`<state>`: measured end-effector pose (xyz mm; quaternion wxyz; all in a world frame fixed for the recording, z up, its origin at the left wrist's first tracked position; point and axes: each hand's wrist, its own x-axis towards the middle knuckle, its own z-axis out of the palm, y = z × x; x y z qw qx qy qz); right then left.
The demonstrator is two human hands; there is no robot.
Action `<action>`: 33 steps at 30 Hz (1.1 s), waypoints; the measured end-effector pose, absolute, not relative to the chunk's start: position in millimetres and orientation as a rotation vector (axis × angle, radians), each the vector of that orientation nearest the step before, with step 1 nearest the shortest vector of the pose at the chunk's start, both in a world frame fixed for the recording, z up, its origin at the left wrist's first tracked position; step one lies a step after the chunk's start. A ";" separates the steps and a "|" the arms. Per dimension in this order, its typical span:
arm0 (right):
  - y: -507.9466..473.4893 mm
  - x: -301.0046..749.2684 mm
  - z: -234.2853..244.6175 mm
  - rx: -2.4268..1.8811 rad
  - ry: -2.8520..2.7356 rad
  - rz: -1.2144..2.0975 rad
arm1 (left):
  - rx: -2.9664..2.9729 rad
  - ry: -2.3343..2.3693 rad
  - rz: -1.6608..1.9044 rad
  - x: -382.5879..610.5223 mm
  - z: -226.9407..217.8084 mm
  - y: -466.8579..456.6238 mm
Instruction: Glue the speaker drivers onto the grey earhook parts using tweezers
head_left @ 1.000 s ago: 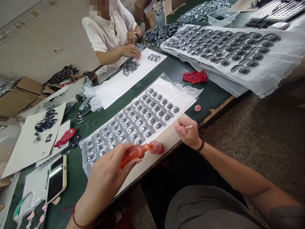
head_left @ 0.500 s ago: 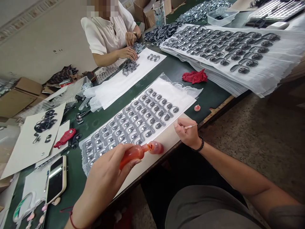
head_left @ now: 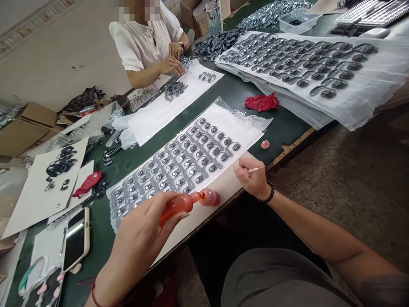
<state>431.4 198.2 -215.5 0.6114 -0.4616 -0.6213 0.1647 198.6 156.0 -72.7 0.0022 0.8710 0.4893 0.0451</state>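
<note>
My left hand (head_left: 143, 230) is wrapped round a bottle of orange-red liquid (head_left: 175, 207), tipped sideways. Its neck meets the mouth of a second small bottle (head_left: 211, 197), which stands on pale board at the table edge. In my closed right hand (head_left: 252, 177) is a thin stick with a fine needle-like tip (head_left: 256, 169), pointing right. Beyond both hands lies a white sheet (head_left: 220, 115) bearing rows of small grey curved pieces (head_left: 182, 160), each with a shiny round part. A small pink-orange cap (head_left: 265, 144) rests on the table near my right hand.
Across the table a co-worker (head_left: 150, 51) handles small parts over another white sheet (head_left: 153, 117). A stack of filled sheets (head_left: 297, 68) is at the back right. Red cloth (head_left: 262, 102) lies before it. A phone (head_left: 76, 238) and cardboard (head_left: 41, 192) occupy the left.
My hands and both bottles keep nearly the same positions. Across the table, the co-worker's hand has shifted slightly, and the near end of their sheet is raised.
</note>
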 end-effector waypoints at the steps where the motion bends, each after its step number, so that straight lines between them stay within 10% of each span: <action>1: 198.2 431.4 -215.5 -1.066 -1.434 0.382 | 2.724 1.538 0.134 198.4 -72.9 156.1; 33: 198.0 431.0 -215.8 -1.079 -1.435 0.382 | 2.714 1.552 0.088 194.7 -74.3 156.7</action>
